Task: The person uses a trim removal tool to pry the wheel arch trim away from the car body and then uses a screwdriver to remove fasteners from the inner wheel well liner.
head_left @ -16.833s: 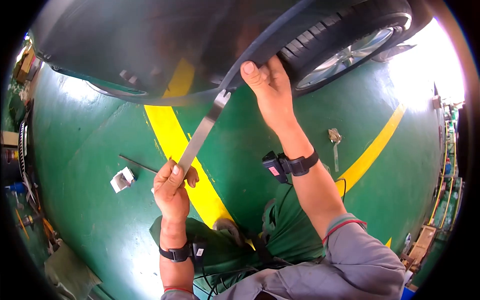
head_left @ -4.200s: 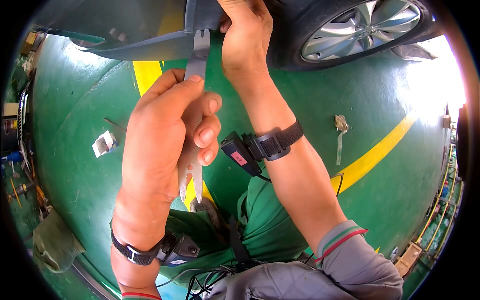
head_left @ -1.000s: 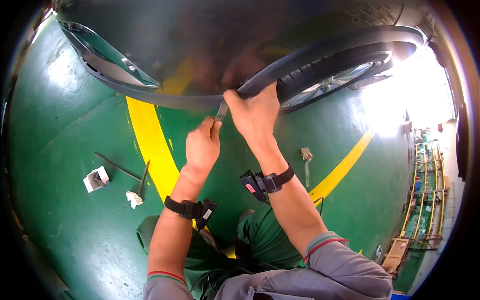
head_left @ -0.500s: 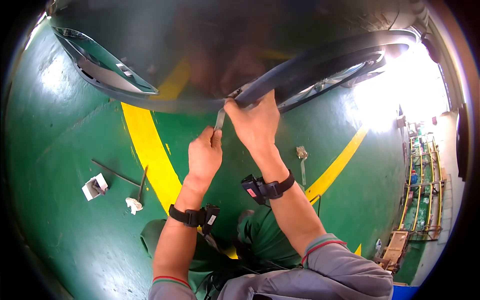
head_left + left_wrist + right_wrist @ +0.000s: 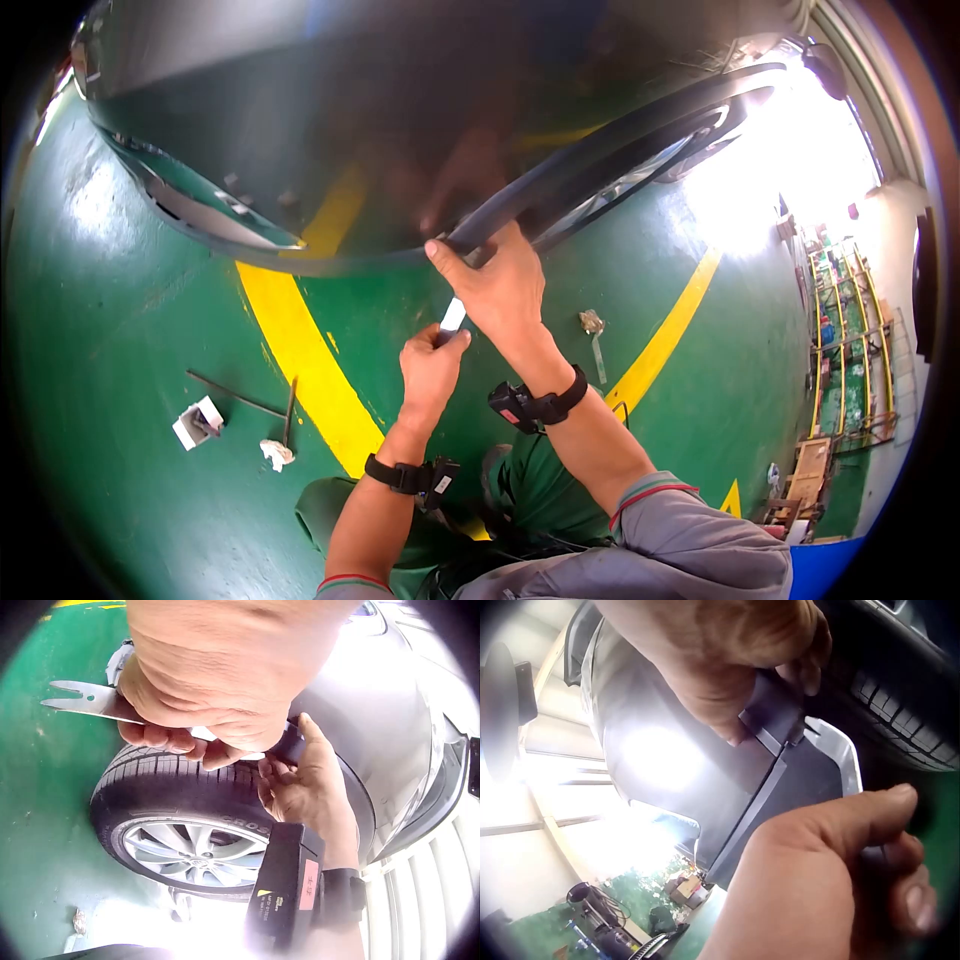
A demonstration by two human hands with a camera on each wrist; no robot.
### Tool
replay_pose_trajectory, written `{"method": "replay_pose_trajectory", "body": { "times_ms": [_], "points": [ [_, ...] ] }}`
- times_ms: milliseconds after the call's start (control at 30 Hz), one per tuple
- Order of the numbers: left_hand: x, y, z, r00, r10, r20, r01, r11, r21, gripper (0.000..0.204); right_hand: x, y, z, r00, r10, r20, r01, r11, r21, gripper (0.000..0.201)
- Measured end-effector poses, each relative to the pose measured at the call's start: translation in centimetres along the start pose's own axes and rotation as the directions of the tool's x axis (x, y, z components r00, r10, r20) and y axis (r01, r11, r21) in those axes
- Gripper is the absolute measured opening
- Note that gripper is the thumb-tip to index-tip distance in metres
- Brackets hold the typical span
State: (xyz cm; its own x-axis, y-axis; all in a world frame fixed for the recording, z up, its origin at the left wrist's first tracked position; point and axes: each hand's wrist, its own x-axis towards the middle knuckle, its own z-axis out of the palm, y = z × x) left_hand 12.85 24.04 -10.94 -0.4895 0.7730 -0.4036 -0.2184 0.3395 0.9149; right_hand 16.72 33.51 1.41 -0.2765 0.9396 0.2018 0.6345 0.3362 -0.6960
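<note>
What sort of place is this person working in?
Probably a car repair workshop. The left hand holds a forked metal pry tool, the right hand grips the wheel-arch trim of a car, and yellow lines mark the green floor.

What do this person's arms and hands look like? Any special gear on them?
The left hand and right hand wear no gloves. The short sleeves are grey, edged in red and green. Each wrist has a black strap carrying a small, boxy black device; the right one has a pink label, the left one a white one.
</note>
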Motion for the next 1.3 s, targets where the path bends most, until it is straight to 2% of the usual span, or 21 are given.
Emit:
{"method": "replay_pose_trajectory", "body": {
  "times_ms": [33, 100, 167, 267, 300, 367, 400, 500, 667, 700, 767, 933, 1067, 1200, 1267, 1300],
  "points": [
    [0.1, 0.0, -0.1, 1.000, -0.030, 0.000, 0.030, 0.995, -0.092, 0.024, 0.1, 0.1, -0.1, 1.000, -0.004, -0.012, 0.004, 1.000, 0.004, 0.055],
    [0.1, 0.2, -0.3, 1.000, -0.001, -0.008, 0.000, 0.992, -0.124, 0.021, 0.3, 0.2, 0.0, 0.999, 0.010, -0.036, -0.013, 0.998, -0.067, 0.067],
    [0.2, -0.1, -0.1, 1.000, -0.012, -0.010, 0.008, 0.943, -0.332, 0.018, 0.6, -0.5, -0.7, 0.996, -0.017, -0.093, 0.012, 0.999, -0.053, 0.072],
    [-0.1, 0.2, -0.4, 1.000, -0.011, 0.014, 0.015, 0.917, -0.399, 0.016, 0.9, -0.8, -1.2, 0.990, -0.085, -0.116, 0.103, 0.982, 0.160, 0.072],
    [-0.1, 0.4, -0.4, 1.000, 0.001, 0.021, 0.008, 0.919, -0.395, 0.016, 1.1, -0.7, -1.0, 0.988, -0.086, -0.130, 0.107, 0.981, 0.161, 0.072],
    [-0.4, 1.0, -0.3, 1.000, 0.012, 0.006, -0.009, 0.907, -0.421, 0.023, 1.4, -0.4, -1.0, 0.997, -0.063, -0.045, 0.071, 0.972, 0.226, 0.071],
    [-0.4, 1.0, -0.3, 1.000, 0.020, 0.012, -0.013, 0.910, -0.415, 0.023, 1.5, -0.1, -0.9, 0.995, -0.091, -0.046, 0.100, 0.964, 0.248, 0.069],
    [-0.4, 1.0, 0.0, 0.996, 0.085, -0.011, -0.082, 0.906, -0.415, 0.023, 1.7, -0.1, -0.8, 0.995, -0.087, -0.049, 0.095, 0.977, 0.189, 0.065],
    [-0.5, 1.1, 0.3, 0.968, 0.241, -0.064, -0.244, 0.862, -0.444, 0.019, 1.5, -0.3, -0.4, 0.993, -0.064, -0.103, 0.081, 0.983, 0.167, 0.058],
    [-0.5, 1.3, 0.3, 0.969, 0.241, -0.062, -0.243, 0.863, -0.443, 0.019, 1.5, -0.3, -0.3, 0.992, -0.055, -0.117, 0.075, 0.983, 0.168, 0.057],
    [-0.6, 1.7, 0.1, 0.951, 0.291, -0.105, -0.309, 0.867, -0.390, 0.019, 1.4, -0.2, -0.4, 0.991, -0.057, -0.119, 0.076, 0.984, 0.163, 0.057],
    [-0.5, 2.3, 0.3, 0.934, 0.328, -0.143, -0.357, 0.831, -0.426, 0.016, 1.6, -0.9, -0.3, 0.990, -0.047, -0.129, 0.071, 0.980, 0.187, 0.058],
    [-0.9, 2.7, 0.2, 0.908, 0.378, -0.184, -0.420, 0.801, -0.428, 0.014, 1.5, -2.4, 0.3, 0.983, 0.036, -0.183, 0.003, 0.978, 0.207, 0.057],
    [-1.1, 3.2, -0.1, 0.886, 0.417, -0.204, -0.464, 0.803, -0.375, 0.012, 1.6, -2.4, 0.9, 0.964, 0.086, -0.251, -0.024, 0.970, 0.240, 0.053],
    [-0.9, 3.7, -0.4, 0.844, 0.469, -0.261, -0.534, 0.780, -0.326, 0.009, 1.8, -2.3, 0.8, 0.964, 0.084, -0.253, -0.022, 0.971, 0.240, 0.051],
    [-1.3, 3.8, -0.6, 0.845, 0.466, -0.264, -0.532, 0.784, -0.321, 0.009, 1.6, -2.2, 0.8, 0.965, 0.082, -0.249, -0.020, 0.970, 0.241, 0.049]
  ]
}}
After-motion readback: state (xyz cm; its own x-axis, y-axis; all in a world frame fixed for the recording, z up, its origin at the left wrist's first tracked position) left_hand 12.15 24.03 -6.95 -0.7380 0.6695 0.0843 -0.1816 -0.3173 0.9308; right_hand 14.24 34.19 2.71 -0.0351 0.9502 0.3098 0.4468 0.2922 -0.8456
